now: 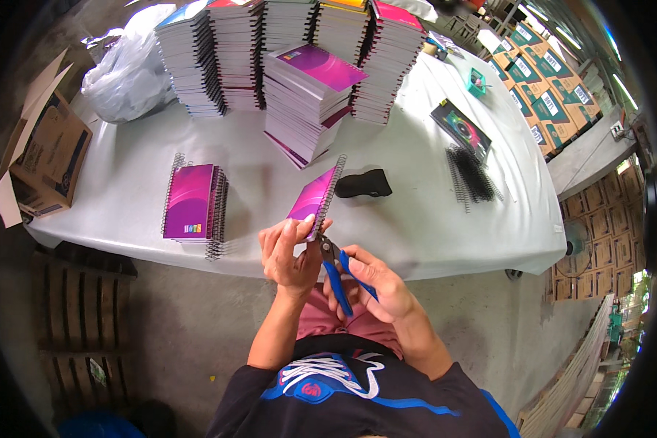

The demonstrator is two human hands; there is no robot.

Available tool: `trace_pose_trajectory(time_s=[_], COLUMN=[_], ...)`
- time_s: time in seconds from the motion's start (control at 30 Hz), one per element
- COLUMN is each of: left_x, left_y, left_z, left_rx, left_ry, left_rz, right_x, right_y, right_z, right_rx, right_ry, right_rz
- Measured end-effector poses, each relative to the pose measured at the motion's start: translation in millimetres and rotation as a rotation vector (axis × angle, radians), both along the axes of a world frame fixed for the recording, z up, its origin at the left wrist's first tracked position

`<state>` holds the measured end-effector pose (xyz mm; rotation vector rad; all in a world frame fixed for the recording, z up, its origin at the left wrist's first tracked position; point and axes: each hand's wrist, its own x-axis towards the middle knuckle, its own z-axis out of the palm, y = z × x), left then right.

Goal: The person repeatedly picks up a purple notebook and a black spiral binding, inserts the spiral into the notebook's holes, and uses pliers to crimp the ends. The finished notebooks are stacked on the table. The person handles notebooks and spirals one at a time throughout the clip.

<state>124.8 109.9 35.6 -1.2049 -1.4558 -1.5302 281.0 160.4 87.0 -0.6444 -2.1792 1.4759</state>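
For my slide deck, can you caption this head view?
Left hand holds a purple spiral notebook while right hand applies blue-handled pliers to its wire binding.

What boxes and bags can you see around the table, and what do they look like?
Cardboard box: brown, flaps open, by the table's left end.
Plastic bag: clear and crumpled, on the table's far left corner.
Stacked cartons: green and white, boxy, beyond the table's right side.
Brown cartons: stacked at far right.

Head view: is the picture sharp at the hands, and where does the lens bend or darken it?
Head view: left hand, notebook and blue pliers look sharp; the table edge curves with fisheye distortion; the corners go black; daylight is soft, with mild shadows beside the stacks.
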Motion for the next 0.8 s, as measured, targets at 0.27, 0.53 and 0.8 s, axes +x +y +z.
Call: trace_pose_trajectory(time_s=[0.27, 0.53, 0.8], left_x=[-15, -21, -71], left_y=[-21, -56, -120], left_z=[21, 49, 97], left_rx=[0.193, 0.508, -0.23], left_ry=[-0.851, -0.991, -0.226], left_rz=[-0.191, -0.549, -0.147], right_x=[45, -59, -147], right_y=[60, 34, -7], right_z=[-70, -4, 97], right_rx=[0.692, -0.1, 0.676], right_ry=[-0.71, 0.308, 0.345], right_rz=[-0.476, 0.034, 0.442])
